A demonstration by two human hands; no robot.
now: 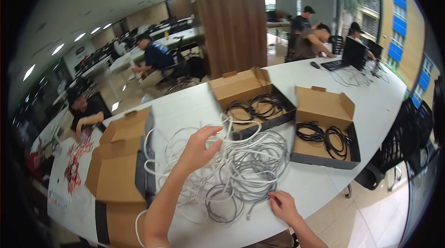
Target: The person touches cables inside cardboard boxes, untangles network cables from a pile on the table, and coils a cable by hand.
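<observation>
A large tangle of white and grey network cables (254, 164) lies in loose loops on the white table in front of me. Over its upper left part is my left hand (203, 148), thumb and fingers apart in a C shape near the raised white loops (228, 130); nothing shows between them. At the lower right edge of the pile, my right hand (283, 207) has its fingertips closed on a grey network cable (259, 198). One cable end with a clear plug (248, 217) lies just left of that hand.
Two open cardboard boxes (324, 156) (264, 125) hold coiled black cables beyond the pile. More open boxes (116, 174) stand at left, beside red-and-white strips (74, 164). A keyboard (334, 65) and monitors are at the far right end. Several people sit or stand around.
</observation>
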